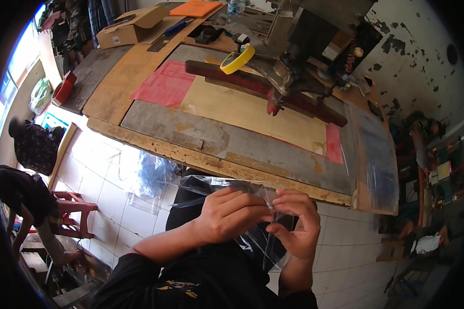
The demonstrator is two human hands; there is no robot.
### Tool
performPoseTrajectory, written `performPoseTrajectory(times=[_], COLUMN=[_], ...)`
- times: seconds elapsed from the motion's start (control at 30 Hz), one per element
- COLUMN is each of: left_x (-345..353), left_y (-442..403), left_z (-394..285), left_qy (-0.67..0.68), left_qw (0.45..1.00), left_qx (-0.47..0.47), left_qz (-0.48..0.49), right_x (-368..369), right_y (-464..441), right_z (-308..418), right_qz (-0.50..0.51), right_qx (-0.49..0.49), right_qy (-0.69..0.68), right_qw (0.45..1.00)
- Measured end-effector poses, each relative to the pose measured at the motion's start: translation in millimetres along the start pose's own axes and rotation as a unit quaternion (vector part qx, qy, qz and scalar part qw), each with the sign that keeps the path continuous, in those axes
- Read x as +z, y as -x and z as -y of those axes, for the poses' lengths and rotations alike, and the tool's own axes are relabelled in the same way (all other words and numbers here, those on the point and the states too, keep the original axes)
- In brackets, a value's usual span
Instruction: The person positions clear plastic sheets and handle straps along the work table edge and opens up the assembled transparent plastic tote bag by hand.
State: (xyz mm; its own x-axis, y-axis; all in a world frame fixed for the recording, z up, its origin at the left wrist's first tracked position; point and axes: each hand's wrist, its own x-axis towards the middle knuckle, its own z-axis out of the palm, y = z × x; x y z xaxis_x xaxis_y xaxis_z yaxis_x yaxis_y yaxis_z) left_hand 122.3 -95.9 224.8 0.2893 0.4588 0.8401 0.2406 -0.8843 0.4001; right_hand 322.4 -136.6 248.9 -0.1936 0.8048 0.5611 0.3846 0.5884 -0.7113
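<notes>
Clear plastic sheeting (267, 242) hangs in front of my body, below the front edge of the workbench (216, 160). My left hand (234, 213) is closed on the plastic, its fingers bent toward the right. Close beside it, my right hand (297, 221) pinches the same plastic, fingers curled and thumb raised. Part of the sheeting stretches left above my left wrist. Behind the hands, the bench carries a yellow sheet (242, 110) with pink sheets (162, 85) at its ends, under a dark red bar (314, 109).
A press machine (319, 36) stands at the back of the bench, with a yellow tape roll (237, 58) on its arm. A cardboard box (131, 28) sits back left. Two people bend at the far left near a red stool (75, 213). More plastic (148, 172) lies on the floor.
</notes>
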Motion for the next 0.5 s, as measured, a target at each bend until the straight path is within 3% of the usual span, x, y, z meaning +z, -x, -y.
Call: performPoseTrajectory(times=[0.13,0.2,0.5], left_x=[-1.3,-2.8,-1.6], left_y=[-0.7,0.1,-0.3], left_z=[-3.9,-2.4,-1.8], left_qy=[0.009,0.017,0.077], left_qw=[0.999,0.998,0.994], left_qx=[-0.029,-0.032,-0.055], left_qz=[0.024,0.046,0.058], right_x=[-1.5,0.6,5.1], right_y=[-2.8,-2.7,0.2], right_z=[4.3,7.0,-11.2], right_qz=[0.007,0.009,0.001], right_qx=[-0.037,-0.004,-0.026], right_qy=[0.054,0.045,-0.016], right_qw=[0.998,0.999,1.000])
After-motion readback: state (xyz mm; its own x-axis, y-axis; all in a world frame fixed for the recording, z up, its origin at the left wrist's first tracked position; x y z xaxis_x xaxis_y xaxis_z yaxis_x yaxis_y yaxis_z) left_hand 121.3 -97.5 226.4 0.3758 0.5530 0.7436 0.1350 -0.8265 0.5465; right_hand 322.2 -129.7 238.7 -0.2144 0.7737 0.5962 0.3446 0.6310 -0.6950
